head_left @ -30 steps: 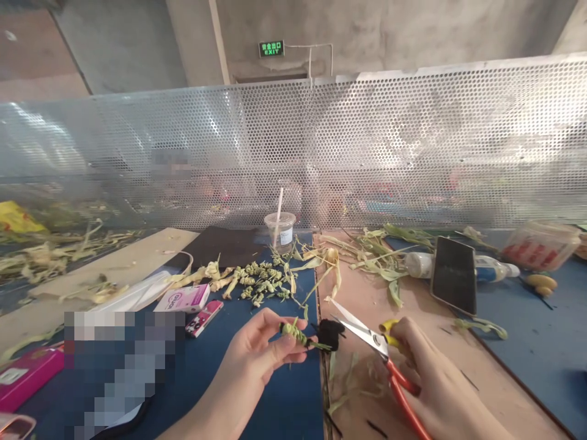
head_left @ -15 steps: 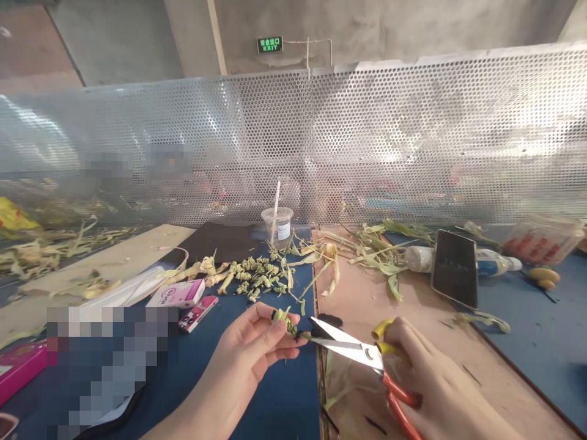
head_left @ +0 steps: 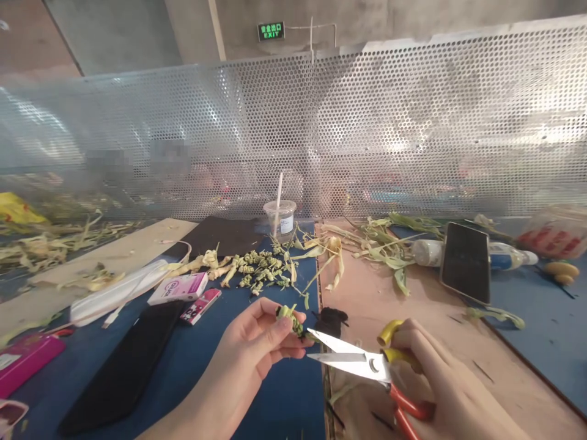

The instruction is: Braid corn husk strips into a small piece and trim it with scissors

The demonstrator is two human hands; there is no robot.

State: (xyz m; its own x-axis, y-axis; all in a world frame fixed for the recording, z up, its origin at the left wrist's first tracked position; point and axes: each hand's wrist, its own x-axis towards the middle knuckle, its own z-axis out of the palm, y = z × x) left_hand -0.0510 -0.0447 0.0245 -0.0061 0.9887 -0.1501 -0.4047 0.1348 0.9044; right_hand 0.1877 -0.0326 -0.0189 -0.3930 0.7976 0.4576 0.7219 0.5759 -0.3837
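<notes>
Between the thumb and fingers of my left hand (head_left: 261, 345) is a small green braided knot of plant leaf (head_left: 290, 319), dark at its ends. My right hand (head_left: 440, 373) grips the scissors (head_left: 362, 365), which have yellow and red handles. Their blades are parted and point left, the tips close to the knot's lower right end. A bundle of black yarn (head_left: 332, 321) lies just behind the blades. Beyond my left hand, a pile of similar green knots (head_left: 261, 269) rests on the blue table surface (head_left: 275, 400).
A plastic cup with a straw (head_left: 280, 217) stands before the perforated metal screen (head_left: 389, 122). A phone (head_left: 465, 263) leans on a bottle (head_left: 426, 252) at right. Dry leaves (head_left: 337, 260) lie about. At left are a black flat case (head_left: 123, 366) and a pink box (head_left: 178, 287).
The scissors have drawn slightly right and down, their blades a bit wider apart. My left hand still holds the knot. The view has tilted a little downward.
</notes>
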